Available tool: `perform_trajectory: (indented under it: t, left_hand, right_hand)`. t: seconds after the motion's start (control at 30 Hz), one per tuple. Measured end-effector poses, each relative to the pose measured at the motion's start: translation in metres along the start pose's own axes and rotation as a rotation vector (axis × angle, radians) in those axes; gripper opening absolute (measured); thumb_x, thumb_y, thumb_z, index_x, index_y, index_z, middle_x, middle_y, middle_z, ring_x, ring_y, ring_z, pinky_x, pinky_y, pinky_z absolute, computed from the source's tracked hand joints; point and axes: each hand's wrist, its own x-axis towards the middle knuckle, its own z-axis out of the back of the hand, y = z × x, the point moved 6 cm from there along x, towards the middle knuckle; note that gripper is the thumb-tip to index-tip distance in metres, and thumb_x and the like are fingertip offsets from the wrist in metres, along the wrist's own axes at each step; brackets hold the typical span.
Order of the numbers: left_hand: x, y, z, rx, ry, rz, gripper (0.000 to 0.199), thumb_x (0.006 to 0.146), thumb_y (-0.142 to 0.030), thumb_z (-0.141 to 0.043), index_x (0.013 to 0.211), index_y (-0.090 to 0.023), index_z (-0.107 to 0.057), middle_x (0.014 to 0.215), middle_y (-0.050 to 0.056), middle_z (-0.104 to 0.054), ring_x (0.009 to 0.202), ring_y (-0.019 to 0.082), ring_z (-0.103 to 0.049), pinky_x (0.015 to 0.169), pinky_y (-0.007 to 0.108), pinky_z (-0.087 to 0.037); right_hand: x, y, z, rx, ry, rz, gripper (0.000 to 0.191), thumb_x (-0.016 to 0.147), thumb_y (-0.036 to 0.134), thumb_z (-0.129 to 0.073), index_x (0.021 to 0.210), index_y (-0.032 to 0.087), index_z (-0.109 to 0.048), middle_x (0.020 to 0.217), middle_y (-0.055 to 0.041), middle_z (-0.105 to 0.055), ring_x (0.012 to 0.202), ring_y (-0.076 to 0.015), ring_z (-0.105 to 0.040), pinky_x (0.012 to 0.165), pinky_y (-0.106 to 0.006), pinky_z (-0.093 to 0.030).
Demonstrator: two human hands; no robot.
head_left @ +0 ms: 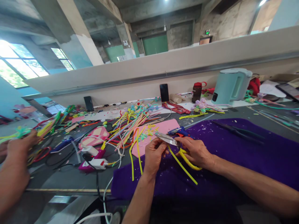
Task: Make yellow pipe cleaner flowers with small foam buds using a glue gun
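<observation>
My left hand (154,155) is closed in a pinch near the scissor blades, on the top end of a yellow-green stem (183,166) that slants down to the right. My right hand (195,152) is wrapped round the yellow handles of the scissors (168,138), whose metal blades point left over my left fingertips. Beneath both hands lies a purple cloth (221,149). Just behind them, a pink sheet (140,148) carries small yellow and green pieces, and more yellow stems (131,163) hang over its front edge.
Another person's hand (18,152) is at the far left. Cables and white plugs (97,164) lie left of the cloth. Behind are a glue gun (181,132), a heap of coloured stems (128,121), a phone (164,92), a bottle (196,93) and a kettle (230,87). Pliers (240,130) rest on the cloth.
</observation>
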Motion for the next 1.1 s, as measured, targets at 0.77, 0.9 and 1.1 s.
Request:
perform_trajectory:
  t: [0.77,0.9,1.1]
  left_hand:
    - [-0.007,0.007,-0.025,-0.061,0.177,0.078,0.016,0.065,-0.025,-0.067,0.063,-0.014,-0.056,0.054,-0.006,-0.046,0.044,0.003,-0.033,0.043,0.017,-0.026]
    - [-0.006,0.006,-0.025,-0.018,0.177,0.025,0.016,0.065,-0.025,-0.066,0.061,-0.014,-0.056,0.059,-0.004,-0.048,0.049,0.005,-0.038,0.047,0.018,-0.03]
    - [-0.008,0.007,-0.027,-0.03,0.197,0.029,0.015,0.066,-0.025,-0.065,0.062,-0.014,-0.057,0.064,-0.002,-0.052,0.057,0.008,-0.046,0.051,0.019,-0.035]
  right_hand:
    - [0.0,0.001,-0.035,1.587,0.033,-0.524,0.053,0.067,0.022,-0.066,0.114,0.022,-0.043,0.065,0.0042,-0.053,0.044,-0.0052,-0.044,0.04,-0.016,-0.036]
    - [-0.001,0.004,-0.035,1.564,0.059,-0.552,0.051,0.068,0.021,-0.063,0.114,0.021,-0.043,0.058,0.0064,-0.05,0.04,-0.0051,-0.043,0.039,-0.016,-0.037]
    - [0.0,0.009,-0.035,1.604,0.116,-0.505,0.038,0.067,0.016,-0.062,0.104,0.017,-0.05,0.05,0.0069,-0.049,0.039,-0.0052,-0.042,0.038,-0.015,-0.035]
